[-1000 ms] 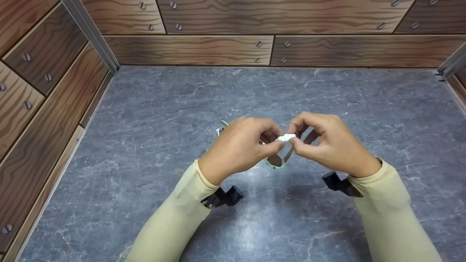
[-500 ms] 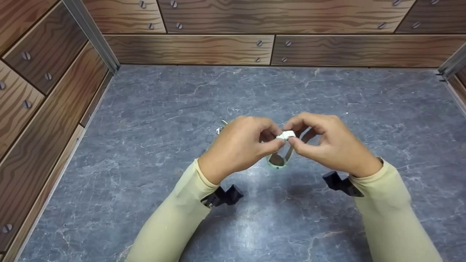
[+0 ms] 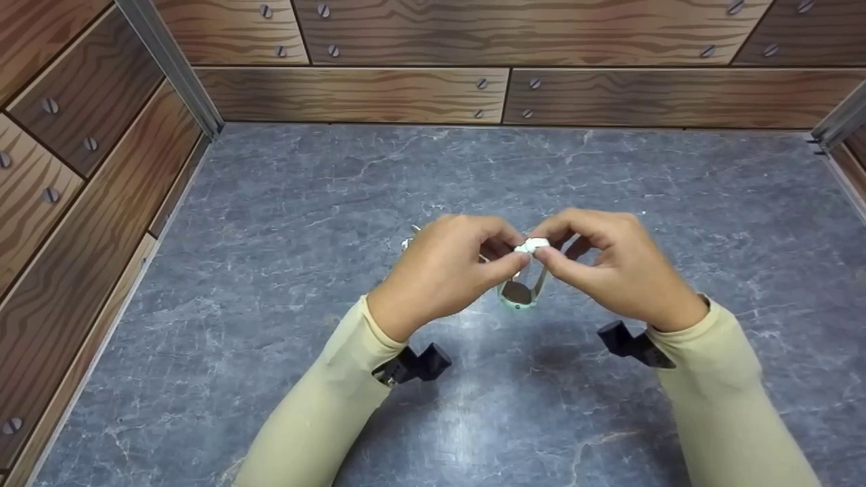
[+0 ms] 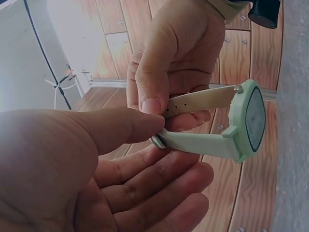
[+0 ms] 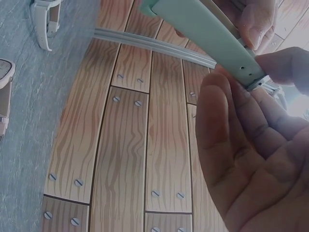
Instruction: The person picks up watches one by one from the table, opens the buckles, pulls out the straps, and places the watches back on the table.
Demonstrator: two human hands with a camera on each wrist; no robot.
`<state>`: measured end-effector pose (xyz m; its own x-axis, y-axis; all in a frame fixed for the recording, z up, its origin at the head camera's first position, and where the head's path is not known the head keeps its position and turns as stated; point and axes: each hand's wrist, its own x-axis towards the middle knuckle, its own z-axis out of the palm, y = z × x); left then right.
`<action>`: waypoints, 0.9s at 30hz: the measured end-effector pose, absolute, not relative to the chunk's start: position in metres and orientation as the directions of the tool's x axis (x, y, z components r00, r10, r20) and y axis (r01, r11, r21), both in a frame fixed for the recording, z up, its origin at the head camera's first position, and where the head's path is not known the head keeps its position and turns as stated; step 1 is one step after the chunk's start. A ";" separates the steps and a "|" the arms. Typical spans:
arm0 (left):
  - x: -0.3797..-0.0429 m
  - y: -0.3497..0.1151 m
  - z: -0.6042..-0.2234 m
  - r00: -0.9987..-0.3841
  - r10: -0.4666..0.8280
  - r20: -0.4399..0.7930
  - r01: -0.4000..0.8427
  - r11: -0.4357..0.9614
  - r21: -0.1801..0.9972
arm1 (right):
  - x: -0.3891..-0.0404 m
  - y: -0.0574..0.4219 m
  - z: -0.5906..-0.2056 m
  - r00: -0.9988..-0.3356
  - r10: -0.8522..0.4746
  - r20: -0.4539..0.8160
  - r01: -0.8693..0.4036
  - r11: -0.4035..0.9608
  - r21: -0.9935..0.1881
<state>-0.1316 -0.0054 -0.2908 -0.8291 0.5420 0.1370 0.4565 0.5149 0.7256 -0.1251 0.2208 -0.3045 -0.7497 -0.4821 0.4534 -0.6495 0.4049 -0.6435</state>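
A pale green wristwatch point(image 3: 517, 294) hangs from both hands above the grey tabletop, its case lowest. My left hand point(image 3: 450, 270) pinches one strap end between thumb and fingertips. Opposite it, the thumb and forefinger of my right hand point(image 3: 602, 267) pinch the other end, and the fingertips of both hands almost meet. In the left wrist view the buckle point(image 4: 158, 141) sits at the left thumb tip, while the holed strap half point(image 4: 200, 98) runs into the right fingers. The right wrist view shows the strap point(image 5: 207, 41) up close, with holes near its end.
A white watch point(image 5: 42, 21) lies on the tabletop point(image 3: 338, 176), and another pale watch point(image 5: 5, 92) lies near it. Wood-pattern panels point(image 3: 406, 95) wall the back and sides. A black camera mount point(image 3: 419, 363) sits at the left wrist.
The strap ends and the fingertips have risen slightly. The watch case has swung a little to the right and up. Both forearms have stayed nearly still.
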 end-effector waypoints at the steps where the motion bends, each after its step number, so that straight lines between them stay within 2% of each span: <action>1: -0.132 -0.005 -0.291 -0.829 0.542 0.138 0.458 0.514 0.725 | -0.125 0.221 -0.305 -0.749 -0.481 0.455 -0.651 0.406 -0.642; 27: -0.132 -0.005 -0.292 -0.843 0.530 0.095 0.433 0.562 0.704 | -0.126 0.221 -0.307 -0.746 -0.494 0.446 -0.653 0.412 -0.635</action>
